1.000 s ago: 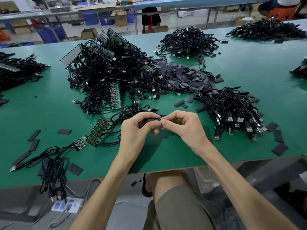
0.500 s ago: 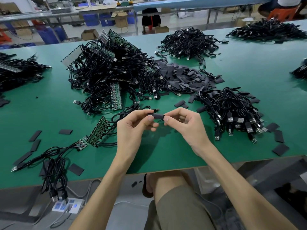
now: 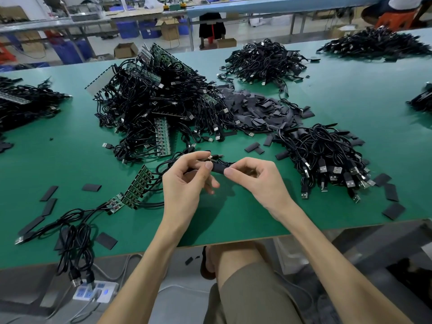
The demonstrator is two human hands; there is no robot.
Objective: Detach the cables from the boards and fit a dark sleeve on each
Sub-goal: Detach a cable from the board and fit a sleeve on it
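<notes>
Our left hand pinches the cable end steady while our right hand pinches the dark sleeve on it, 2 hands nearly touching for alignment, just right of the board strip.

Bright, even overhead light leaves soft shadows on the green table near centre. Edges bow at 3 and 9 o'clock; the cables at 1 o'clock look smeared.

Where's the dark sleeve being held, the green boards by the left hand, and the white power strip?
dark sleeve [image 3: 218, 169]: head view, its middle.
green boards [image 3: 138, 186]: head view, middle of the strip.
power strip [image 3: 102, 298]: head view, its white top.
</notes>
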